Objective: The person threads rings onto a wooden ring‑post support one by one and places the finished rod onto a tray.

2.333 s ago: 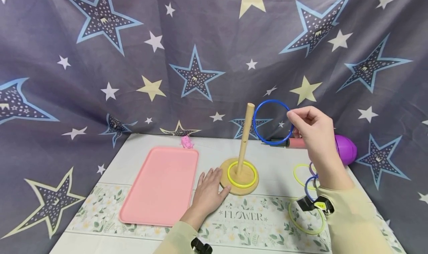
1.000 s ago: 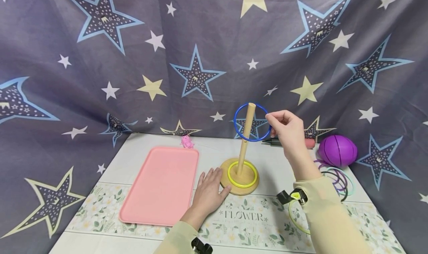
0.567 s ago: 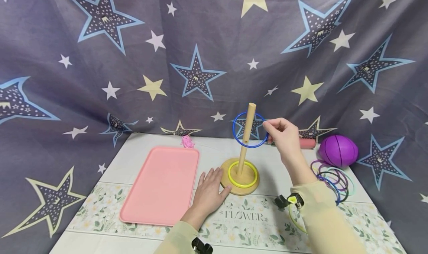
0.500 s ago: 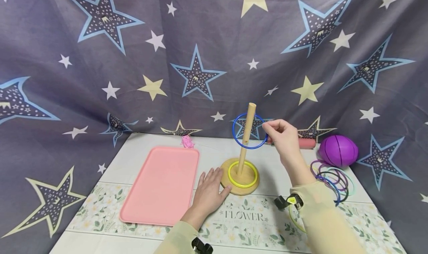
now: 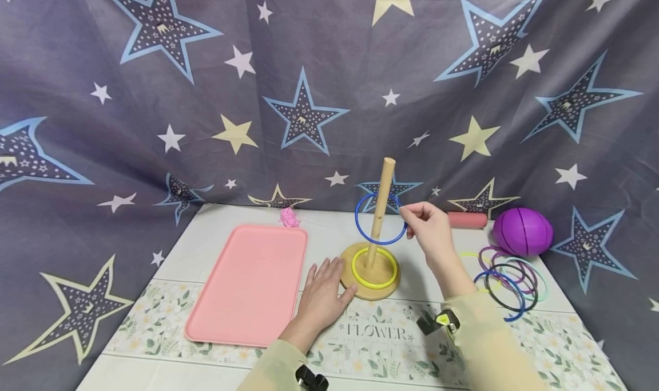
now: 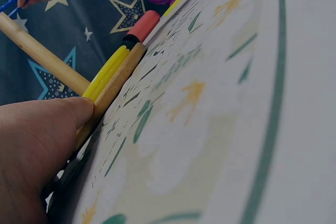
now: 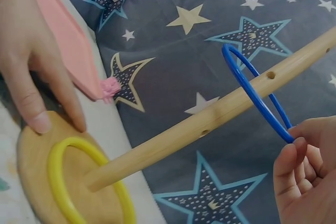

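Observation:
Thumb and fingertips of my right hand [image 5: 428,230] pinch the right side of a blue ring [image 5: 381,243]. The ring encircles a wooden peg [image 5: 383,185] partway down its length, tilted, as the right wrist view also shows. At the foot of the peg a yellow ring [image 5: 374,286] lies around it on the round wooden base [image 5: 355,288]. My left hand [image 5: 321,293] rests flat with fingers spread, its thumb and fingertips at the left edge of the base. In the left wrist view the left thumb [image 6: 68,114] touches the base's edge.
A pink tray [image 5: 247,288] lies left of the left hand, with a small pink toy [image 5: 289,217] behind it. To the right are several loose rings [image 5: 532,282], a purple ball [image 5: 522,232] and a red cylindrical handle [image 5: 467,220]. A starry curtain [image 5: 206,93] hangs behind the table.
My right hand has carried the blue ring left from beside the peg, over its top, and down along it. The left hand has stayed in place at the base.

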Tool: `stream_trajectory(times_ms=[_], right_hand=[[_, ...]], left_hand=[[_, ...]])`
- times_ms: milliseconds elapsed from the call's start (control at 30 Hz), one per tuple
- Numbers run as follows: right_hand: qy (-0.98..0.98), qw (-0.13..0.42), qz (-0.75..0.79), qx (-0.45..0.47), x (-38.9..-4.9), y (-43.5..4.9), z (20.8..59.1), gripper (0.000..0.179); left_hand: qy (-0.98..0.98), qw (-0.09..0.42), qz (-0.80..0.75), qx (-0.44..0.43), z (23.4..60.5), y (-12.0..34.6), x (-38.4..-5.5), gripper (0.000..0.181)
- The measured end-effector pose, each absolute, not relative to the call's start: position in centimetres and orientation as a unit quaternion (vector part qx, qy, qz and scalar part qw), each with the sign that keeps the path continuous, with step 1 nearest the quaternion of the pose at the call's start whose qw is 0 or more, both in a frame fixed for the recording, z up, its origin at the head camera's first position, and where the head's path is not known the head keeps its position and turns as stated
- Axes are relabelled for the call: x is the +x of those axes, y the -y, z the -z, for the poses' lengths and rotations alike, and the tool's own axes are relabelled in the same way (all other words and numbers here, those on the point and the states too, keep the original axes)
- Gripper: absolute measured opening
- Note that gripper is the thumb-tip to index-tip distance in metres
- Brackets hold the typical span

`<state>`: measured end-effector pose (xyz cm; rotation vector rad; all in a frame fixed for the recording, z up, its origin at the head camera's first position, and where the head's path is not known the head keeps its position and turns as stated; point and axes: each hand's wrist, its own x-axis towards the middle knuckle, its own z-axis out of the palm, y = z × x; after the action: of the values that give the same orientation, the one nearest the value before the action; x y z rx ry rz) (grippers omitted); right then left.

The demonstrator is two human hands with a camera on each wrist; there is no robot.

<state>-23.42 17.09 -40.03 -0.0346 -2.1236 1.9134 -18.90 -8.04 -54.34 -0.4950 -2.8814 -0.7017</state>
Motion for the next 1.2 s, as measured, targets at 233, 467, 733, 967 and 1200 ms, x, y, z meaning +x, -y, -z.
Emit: stream_trajectory(times_ms=[233,467,733,967,1200], right_hand=[[0.741,0.123,-0.66,-0.03,-23.3,-17.1,42.3,0.024],[0.739,0.109,-0.663,-0.044,-23.1,-16.8,43.9,0.024],[0.743,0.096,-0.661,-0.048,-23.0,-16.7,45.3,0.023],[0.751,0.088,-0.653,-0.052,-22.9,-16.6,46.9,0.019],[0.767,0.075,-0.634,-0.066,-22.8,-16.7,48.3,0.019]], left_hand=[[0.958,0.067,0.228,-0.162,54.5,8.0,-19.0,0.078],[0.958,0.064,0.227,-0.163,54.6,8.1,-19.0,0.078],[0.957,0.064,0.233,-0.164,54.5,8.1,-19.0,0.079],[0.956,0.063,0.235,-0.163,54.5,8.1,-19.0,0.079],[0.957,0.062,0.234,-0.162,54.4,8.1,-19.0,0.079]])
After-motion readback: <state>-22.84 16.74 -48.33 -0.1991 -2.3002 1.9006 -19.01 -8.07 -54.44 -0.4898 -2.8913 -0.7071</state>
